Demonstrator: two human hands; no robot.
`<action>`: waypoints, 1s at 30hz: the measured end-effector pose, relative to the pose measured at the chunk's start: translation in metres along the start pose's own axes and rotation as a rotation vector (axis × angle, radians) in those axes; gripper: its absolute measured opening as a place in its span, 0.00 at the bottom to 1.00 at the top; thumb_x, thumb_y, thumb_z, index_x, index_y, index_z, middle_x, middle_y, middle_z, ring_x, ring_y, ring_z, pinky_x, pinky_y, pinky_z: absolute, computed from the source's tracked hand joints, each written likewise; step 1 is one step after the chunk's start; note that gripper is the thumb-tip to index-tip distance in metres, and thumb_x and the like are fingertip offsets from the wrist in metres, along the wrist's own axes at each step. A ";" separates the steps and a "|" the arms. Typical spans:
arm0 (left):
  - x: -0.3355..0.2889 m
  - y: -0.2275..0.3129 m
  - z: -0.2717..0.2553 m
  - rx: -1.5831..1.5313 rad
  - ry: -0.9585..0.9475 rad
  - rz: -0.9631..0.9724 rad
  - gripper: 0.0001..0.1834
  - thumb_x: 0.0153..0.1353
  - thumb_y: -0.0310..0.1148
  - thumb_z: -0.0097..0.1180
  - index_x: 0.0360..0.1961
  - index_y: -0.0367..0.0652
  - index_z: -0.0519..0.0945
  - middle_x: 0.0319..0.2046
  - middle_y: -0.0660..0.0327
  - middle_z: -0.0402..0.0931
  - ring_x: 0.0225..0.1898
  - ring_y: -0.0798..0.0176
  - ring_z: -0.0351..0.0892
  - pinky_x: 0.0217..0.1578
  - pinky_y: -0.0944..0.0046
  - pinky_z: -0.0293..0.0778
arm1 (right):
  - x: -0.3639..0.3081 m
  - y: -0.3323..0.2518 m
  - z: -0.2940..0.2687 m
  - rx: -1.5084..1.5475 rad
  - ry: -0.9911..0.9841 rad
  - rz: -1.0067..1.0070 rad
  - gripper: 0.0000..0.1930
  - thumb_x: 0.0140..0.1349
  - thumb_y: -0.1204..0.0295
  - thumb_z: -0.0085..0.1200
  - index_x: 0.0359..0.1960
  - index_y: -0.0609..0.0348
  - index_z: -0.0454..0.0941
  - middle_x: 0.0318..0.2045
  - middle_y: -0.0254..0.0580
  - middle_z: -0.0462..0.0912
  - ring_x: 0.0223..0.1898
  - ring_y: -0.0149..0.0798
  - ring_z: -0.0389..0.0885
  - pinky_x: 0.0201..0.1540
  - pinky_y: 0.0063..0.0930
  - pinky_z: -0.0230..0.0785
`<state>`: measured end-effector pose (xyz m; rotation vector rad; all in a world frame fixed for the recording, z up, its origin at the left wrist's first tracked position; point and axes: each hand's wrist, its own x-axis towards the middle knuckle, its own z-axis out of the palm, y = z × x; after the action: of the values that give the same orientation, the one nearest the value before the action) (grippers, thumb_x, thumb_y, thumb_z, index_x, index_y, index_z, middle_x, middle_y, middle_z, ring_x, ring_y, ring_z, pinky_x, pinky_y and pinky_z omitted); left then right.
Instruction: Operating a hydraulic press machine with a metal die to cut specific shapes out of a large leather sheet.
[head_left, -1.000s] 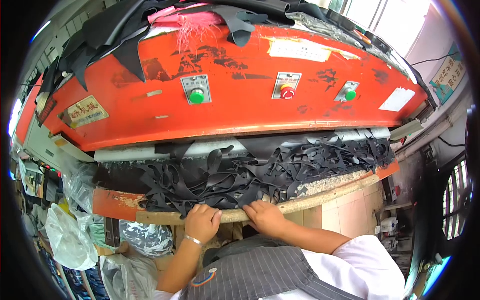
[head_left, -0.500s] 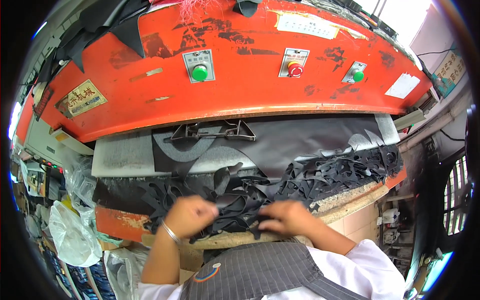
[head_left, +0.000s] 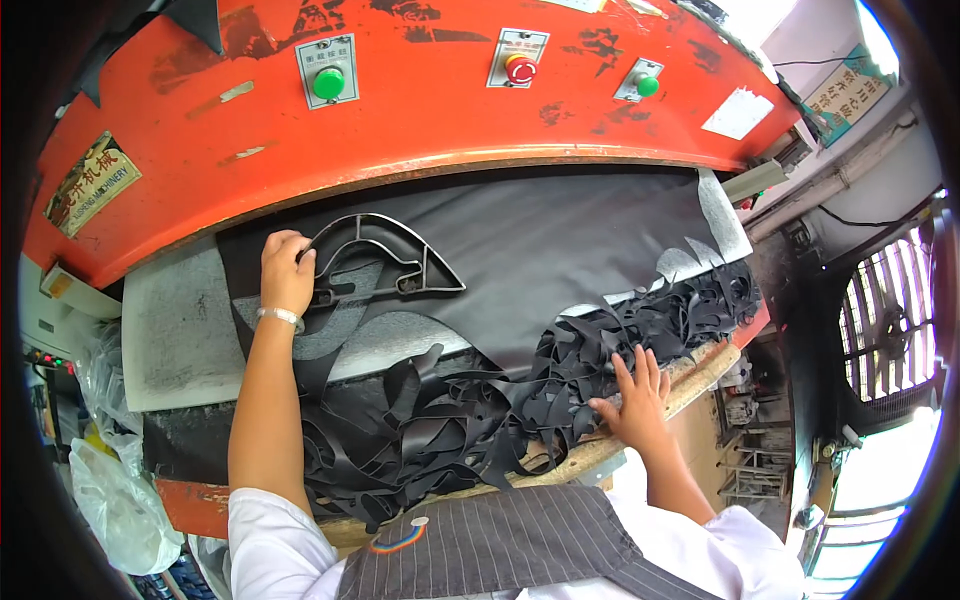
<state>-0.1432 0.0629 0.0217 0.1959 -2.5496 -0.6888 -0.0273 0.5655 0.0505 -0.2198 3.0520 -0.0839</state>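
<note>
Clearly, left hand [head_left: 287, 277] on metal frame [head_left: 361, 227]

I'm watching daylight coming through the barred window [head_left: 890, 310]; above it, a pale wall [head_left: 890, 195] is carrying a teal-edged sign [head_left: 850, 95] and pipe [head_left: 835, 180]; below-left of it, a slatted rack [head_left: 757, 460] is standing beside beige flooring [head_left: 702, 440].

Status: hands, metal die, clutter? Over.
Left hand at left end of metal die. Right hand open by black scraps. Die over black sheet. Scraps heaped nearside.

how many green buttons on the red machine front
2: a larger green button left of the red button, and a smaller green button right of it.
</note>
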 end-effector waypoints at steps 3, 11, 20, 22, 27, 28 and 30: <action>-0.030 0.024 -0.015 -0.325 0.038 -0.053 0.11 0.62 0.25 0.52 0.46 0.38 0.77 0.51 0.46 0.76 0.54 0.46 0.75 0.54 0.60 0.70 | -0.008 -0.026 -0.012 0.441 0.139 -0.370 0.34 0.54 0.52 0.63 0.59 0.57 0.70 0.59 0.57 0.70 0.62 0.55 0.66 0.63 0.50 0.56; -0.107 0.111 -0.086 -0.363 0.619 0.196 0.21 0.60 0.12 0.42 0.56 0.27 0.70 0.55 0.46 0.69 0.53 0.51 0.74 0.56 0.56 0.69 | 0.019 -0.151 -0.022 1.517 -0.539 -0.691 0.40 0.68 0.58 0.52 0.71 0.65 0.44 0.67 0.57 0.60 0.68 0.46 0.59 0.69 0.35 0.49; -0.139 0.262 0.003 -0.448 0.137 0.487 0.27 0.56 0.31 0.61 0.57 0.34 0.71 0.51 0.47 0.72 0.56 0.45 0.68 0.55 0.51 0.65 | 0.108 -0.119 -0.053 2.246 0.015 -0.512 0.17 0.70 0.63 0.45 0.53 0.61 0.68 0.34 0.40 0.77 0.37 0.38 0.77 0.43 0.35 0.71; -0.125 0.269 0.024 -0.428 -0.064 0.528 0.33 0.52 0.38 0.67 0.58 0.38 0.71 0.53 0.49 0.72 0.57 0.44 0.68 0.57 0.49 0.62 | 0.159 -0.067 -0.063 1.891 0.002 -0.507 0.11 0.69 0.68 0.46 0.45 0.62 0.73 0.25 0.38 0.76 0.28 0.38 0.75 0.36 0.35 0.70; -0.109 0.223 0.087 -0.371 -0.007 -0.197 0.21 0.57 0.29 0.55 0.53 0.38 0.71 0.53 0.49 0.75 0.58 0.46 0.70 0.61 0.45 0.57 | 0.215 -0.032 -0.093 0.565 0.126 -0.666 0.15 0.69 0.57 0.45 0.33 0.56 0.73 0.23 0.53 0.78 0.28 0.59 0.76 0.33 0.47 0.70; -0.109 0.217 0.095 -0.375 -0.022 -0.291 0.19 0.58 0.26 0.52 0.51 0.38 0.70 0.52 0.50 0.76 0.59 0.46 0.70 0.63 0.44 0.55 | 0.224 -0.033 -0.081 0.402 0.071 -0.750 0.16 0.69 0.57 0.45 0.33 0.56 0.73 0.24 0.53 0.79 0.30 0.60 0.77 0.34 0.50 0.69; -0.123 0.213 0.113 -0.253 0.024 -0.246 0.18 0.58 0.25 0.51 0.50 0.39 0.68 0.52 0.50 0.77 0.61 0.47 0.68 0.64 0.44 0.53 | 0.234 -0.038 -0.064 0.163 -0.055 -0.827 0.17 0.69 0.55 0.44 0.34 0.55 0.75 0.26 0.52 0.81 0.34 0.60 0.80 0.37 0.53 0.70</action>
<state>-0.0938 0.3277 -0.0071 0.4323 -2.4095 -1.0860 -0.2584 0.4975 0.0989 -1.4019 2.6569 -0.3576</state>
